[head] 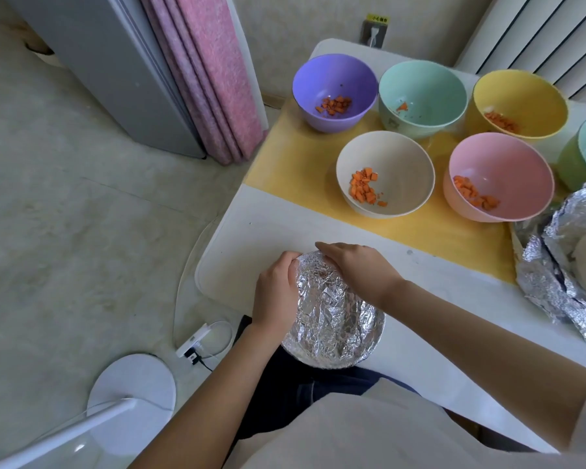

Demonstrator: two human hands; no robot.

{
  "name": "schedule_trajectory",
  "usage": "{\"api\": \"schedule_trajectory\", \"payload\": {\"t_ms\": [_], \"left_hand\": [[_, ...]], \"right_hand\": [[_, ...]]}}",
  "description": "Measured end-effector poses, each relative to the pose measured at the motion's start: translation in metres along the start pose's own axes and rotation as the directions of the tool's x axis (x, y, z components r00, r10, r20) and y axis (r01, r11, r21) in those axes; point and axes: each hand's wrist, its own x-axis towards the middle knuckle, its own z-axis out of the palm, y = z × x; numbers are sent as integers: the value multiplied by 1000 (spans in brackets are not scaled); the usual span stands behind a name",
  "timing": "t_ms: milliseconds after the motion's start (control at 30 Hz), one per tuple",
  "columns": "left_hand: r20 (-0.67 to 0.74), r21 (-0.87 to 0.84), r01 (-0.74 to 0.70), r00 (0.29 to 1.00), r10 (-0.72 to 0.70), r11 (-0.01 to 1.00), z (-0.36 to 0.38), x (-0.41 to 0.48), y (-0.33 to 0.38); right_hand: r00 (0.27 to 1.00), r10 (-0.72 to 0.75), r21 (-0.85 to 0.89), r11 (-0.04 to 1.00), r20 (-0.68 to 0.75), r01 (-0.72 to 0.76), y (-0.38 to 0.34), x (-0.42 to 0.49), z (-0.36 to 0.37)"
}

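A bowl covered in crinkled aluminium foil [332, 316] sits at the near edge of the white table [251, 231], partly over my lap. My left hand [274, 292] grips its left rim with fingers curled over the foil. My right hand [359, 269] lies over the far right rim, fingers stretched along the foil and pressing it down. What is inside the bowl is hidden by the foil.
On a yellow mat [291, 154] stand a purple bowl [334, 96], beige bowl [384, 174], pink bowl [498, 177] and yellow bowl [520, 106] with diced carrot, plus a teal bowl [422, 98]. Another foil-wrapped dish [562, 265] lies right. A power strip [197, 343] is on the floor.
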Motion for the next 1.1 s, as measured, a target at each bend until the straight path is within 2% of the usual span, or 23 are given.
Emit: {"api": "schedule_trajectory", "payload": {"t_ms": [200, 333, 400, 567, 700, 833, 900, 1033, 1100], "left_hand": [[-38, 33, -27, 999, 28, 999, -1, -1, 1], [-55, 38, -39, 998, 41, 999, 0, -1, 1], [-54, 39, -41, 998, 43, 998, 0, -1, 1], [-52, 49, -48, 997, 51, 998, 0, -1, 0], [-49, 35, -50, 997, 52, 998, 1, -1, 0], [-58, 30, -34, 998, 35, 999, 1, -2, 1], [-59, 26, -27, 998, 29, 999, 1, -2, 0], [-62, 31, -31, 998, 33, 999, 1, -3, -1], [-61, 33, -44, 997, 46, 998, 1, -4, -2]], "right_hand": [[997, 44, -34, 999, 67, -41, 1, 8, 1], [993, 62, 116, 991, 101, -73, 1, 16, -10], [992, 63, 136, 988, 106, -77, 0, 18, -14], [985, 77, 97, 991, 157, -93, -2, 23, -16], [999, -15, 6, 1000, 37, 15, -11, 16, -9], [995, -52, -124, 990, 87, 63, -14, 22, -4], [991, -63, -136, 988, 120, 79, -14, 26, -5], [992, -79, -55, 995, 99, 85, -10, 30, -4], [997, -43, 63, 997, 68, 38, -7, 28, -2]]}}
